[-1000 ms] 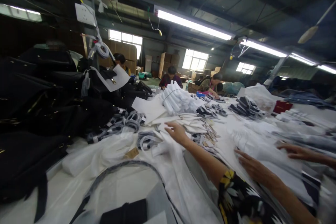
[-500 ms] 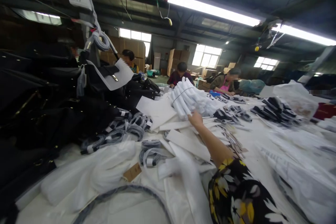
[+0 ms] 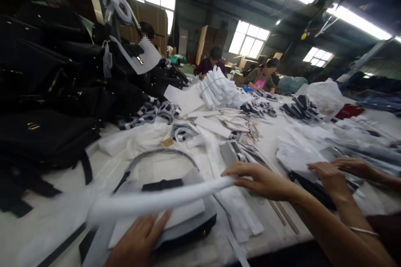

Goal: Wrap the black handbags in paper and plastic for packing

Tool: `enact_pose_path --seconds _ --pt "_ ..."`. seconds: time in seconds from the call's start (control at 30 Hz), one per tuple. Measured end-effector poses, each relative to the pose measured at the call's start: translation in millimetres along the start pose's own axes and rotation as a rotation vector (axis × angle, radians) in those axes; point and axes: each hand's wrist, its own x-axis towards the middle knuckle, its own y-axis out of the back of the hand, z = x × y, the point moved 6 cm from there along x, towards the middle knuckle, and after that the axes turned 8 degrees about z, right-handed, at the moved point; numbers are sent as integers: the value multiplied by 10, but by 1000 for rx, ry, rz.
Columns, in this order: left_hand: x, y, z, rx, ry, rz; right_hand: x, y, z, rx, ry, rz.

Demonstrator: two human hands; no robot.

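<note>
My right hand (image 3: 260, 178) pinches one end of a long white roll (image 3: 175, 200), which slants across the view and is blurred at its far left end. Below the roll lies a dark handbag (image 3: 200, 231) with white sheets over it and a wrapped handle (image 3: 163, 151) arching up behind. My left hand (image 3: 138, 240) is at the bottom, fingers stretched out over the bag's near side, under the roll. Whether it touches the bag is unclear. A banded bundle of similar white rolls (image 3: 219, 88) rests farther back on the table.
At right, a co-worker's hands (image 3: 332, 175) work at another dark bag. Black bags (image 3: 46, 133) are piled at left. Coiled grey straps (image 3: 163, 110), thin strips (image 3: 238, 121) and a clear plastic bag (image 3: 326, 94) lie on the table. Other people sit across it.
My right hand has come back from the bundle with one white roll, now over the handbag. My left hand has entered at the bottom. The view has tilted down and turned right.
</note>
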Motion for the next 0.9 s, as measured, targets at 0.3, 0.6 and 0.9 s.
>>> enact_pose_path --seconds 0.3,0.6,0.9 --pt "395 366 -116 -338 60 -374 -926 -982 48 -150 -16 109" --pt "395 443 -15 -226 26 -396 -910 -1567 171 -278 129 736" --pt "172 196 159 66 -124 -96 -933 -1611 90 -529 188 823"
